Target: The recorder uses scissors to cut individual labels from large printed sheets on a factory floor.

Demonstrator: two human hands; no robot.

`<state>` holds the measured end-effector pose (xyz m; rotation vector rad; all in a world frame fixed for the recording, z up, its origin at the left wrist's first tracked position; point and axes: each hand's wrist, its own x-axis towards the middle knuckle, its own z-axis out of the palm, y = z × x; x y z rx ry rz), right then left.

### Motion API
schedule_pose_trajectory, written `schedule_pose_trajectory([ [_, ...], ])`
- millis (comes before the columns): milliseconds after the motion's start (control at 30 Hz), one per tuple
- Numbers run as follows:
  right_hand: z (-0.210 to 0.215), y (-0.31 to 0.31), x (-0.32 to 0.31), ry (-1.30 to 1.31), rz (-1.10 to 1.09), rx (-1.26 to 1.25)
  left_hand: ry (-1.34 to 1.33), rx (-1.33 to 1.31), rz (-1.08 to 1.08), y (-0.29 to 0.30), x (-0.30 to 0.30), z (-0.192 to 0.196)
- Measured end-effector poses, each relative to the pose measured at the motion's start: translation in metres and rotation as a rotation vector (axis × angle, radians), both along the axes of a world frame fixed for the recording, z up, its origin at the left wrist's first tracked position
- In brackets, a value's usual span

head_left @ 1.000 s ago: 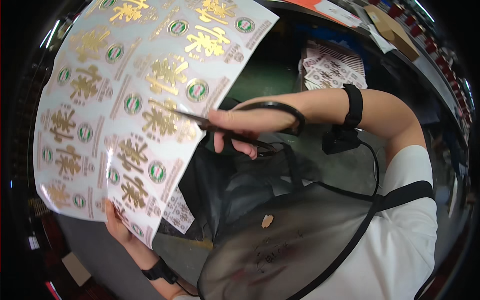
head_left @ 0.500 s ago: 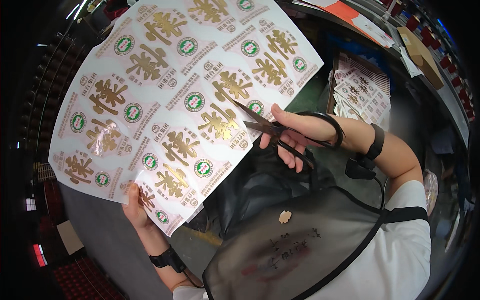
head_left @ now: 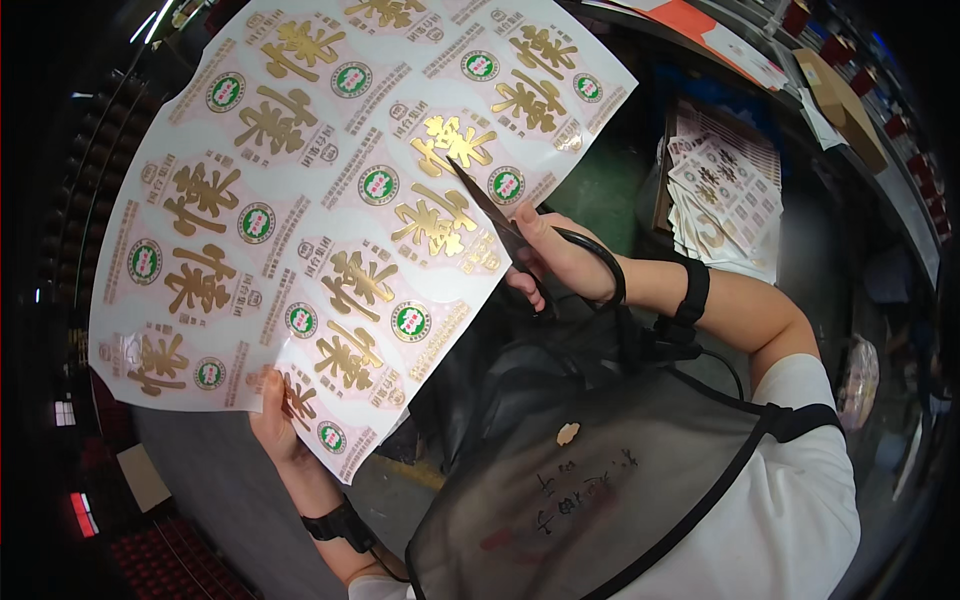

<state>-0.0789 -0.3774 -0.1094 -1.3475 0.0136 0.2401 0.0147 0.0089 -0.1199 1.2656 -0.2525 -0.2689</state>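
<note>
A large white sheet printed with repeated gold characters and round green-and-white emblems spreads across the upper left, its edges curling. My left hand pinches its lower edge, thumb on top and fingers behind. At the sheet's right edge, my right hand holds black-handled scissors through the loops. One dark blade lies over the printed face, pointing up and left between gold characters. The other blade is hidden, apparently by the sheet. Some of the right fingers show below the handle.
A box of stacked printed sheets stands to the right. Behind it runs a bench with orange paper and a brown cardboard piece. A dark translucent apron covers my lap. Racks of dark red items line the left.
My right hand and the scissors have moved up and left, further over the sheet. Both blades showed before; now one does. The sheet has shifted slightly left, still gripped by my left hand.
</note>
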Motion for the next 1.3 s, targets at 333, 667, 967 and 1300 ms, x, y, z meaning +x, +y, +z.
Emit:
schedule_pose_trajectory([
  [333, 0.014, -0.005, -0.013, 0.038, 0.015, -0.128, -0.014, 0.012, 0.087, -0.009, -0.006, 0.014],
  [667, 0.019, -0.007, -0.026, 0.117, 0.068, -0.158, -0.034, 0.017, 0.048, 0.003, 0.002, 0.015],
  [967, 0.017, -0.011, -0.026, 0.126, 0.100, -0.099, -0.015, 0.018, 0.005, 0.006, 0.008, 0.016],
  [1300, 0.011, -0.033, -0.023, 0.098, 0.312, -0.117, -0.001, 0.044, 0.053, 0.012, 0.010, 0.019],
])
